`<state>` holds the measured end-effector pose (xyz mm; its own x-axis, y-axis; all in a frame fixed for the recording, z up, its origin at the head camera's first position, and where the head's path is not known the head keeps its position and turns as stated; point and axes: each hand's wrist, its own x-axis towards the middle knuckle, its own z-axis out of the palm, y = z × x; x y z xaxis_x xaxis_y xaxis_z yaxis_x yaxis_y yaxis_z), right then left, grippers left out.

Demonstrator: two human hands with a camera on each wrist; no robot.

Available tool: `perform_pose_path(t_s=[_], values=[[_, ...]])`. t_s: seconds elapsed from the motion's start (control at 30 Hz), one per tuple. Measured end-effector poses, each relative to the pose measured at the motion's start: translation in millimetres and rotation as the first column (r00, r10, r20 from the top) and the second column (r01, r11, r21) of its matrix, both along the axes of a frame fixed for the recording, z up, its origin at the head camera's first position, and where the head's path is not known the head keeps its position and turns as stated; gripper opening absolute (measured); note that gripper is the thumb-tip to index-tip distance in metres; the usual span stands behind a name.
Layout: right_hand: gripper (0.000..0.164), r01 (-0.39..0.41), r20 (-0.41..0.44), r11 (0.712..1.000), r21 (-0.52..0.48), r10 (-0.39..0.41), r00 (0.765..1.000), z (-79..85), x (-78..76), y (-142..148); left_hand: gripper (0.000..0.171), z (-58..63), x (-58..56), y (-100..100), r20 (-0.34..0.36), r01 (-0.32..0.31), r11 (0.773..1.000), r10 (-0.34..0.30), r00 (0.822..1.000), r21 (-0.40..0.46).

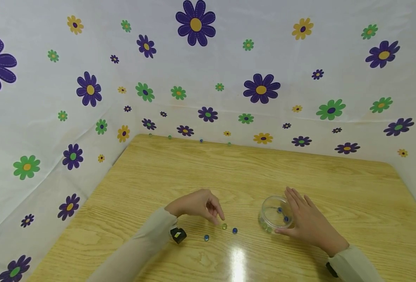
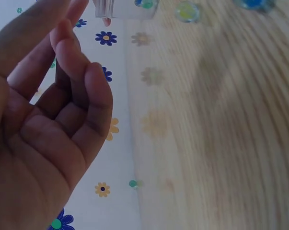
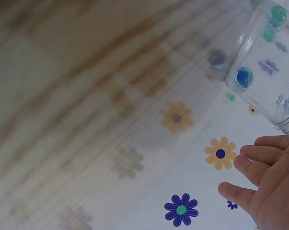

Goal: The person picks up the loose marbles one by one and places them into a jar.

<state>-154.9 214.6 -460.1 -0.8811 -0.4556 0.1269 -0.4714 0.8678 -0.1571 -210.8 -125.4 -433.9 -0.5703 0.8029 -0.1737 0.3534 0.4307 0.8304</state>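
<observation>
My left hand hovers low over the table with bent fingers. Its fingertips are just beside a yellow-green glass marble, which shows apart from the fingers in the left wrist view. No thing shows in its grasp, though its thumb and index tips run out of that view. Two blue marbles lie close by. A clear round jar, its mouth open, stands to the right with several green and blue marbles in it. Along the jar's right side lies my right hand, fingers extended, thumb near the base.
The wooden table has several small marbles along its far edge. A white cloth with purple, green and yellow flowers hangs behind and at the sides. A black wrist camera sits on the left sleeve.
</observation>
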Motion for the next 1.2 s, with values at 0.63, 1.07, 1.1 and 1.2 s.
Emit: perform_pose_path(t_s=[0.63, 1.07, 1.1, 1.2], values=[[0.112, -0.007, -0.004, 1.0, 0.009, 0.007, 1.0, 0.3, 0.6, 0.4, 0.018, -23.2, 6.9, -20.3, 0.085, 0.049, 0.998, -0.045, 0.995, -0.041], [0.112, 0.001, 0.027, 1.0, 0.0, -0.001, 1.0, -0.6, 0.5, 0.4, 0.015, -34.5, 13.8, -22.1, 0.082, 0.043, 0.997, -0.037, 0.996, -0.069], [0.112, 0.001, 0.027, 1.0, 0.001, -0.001, 1.0, -0.4, 0.5, 0.3, 0.015, -34.5, 13.9, -22.1, 0.078, 0.044, 0.997, -0.038, 0.996, -0.07], [0.112, -0.001, 0.024, 1.0, 0.004, 0.001, 1.0, 0.3, 0.5, -0.2, 0.015, -34.4, 14.2, -21.6, 0.068, 0.049, 0.996, -0.044, 0.997, -0.075]])
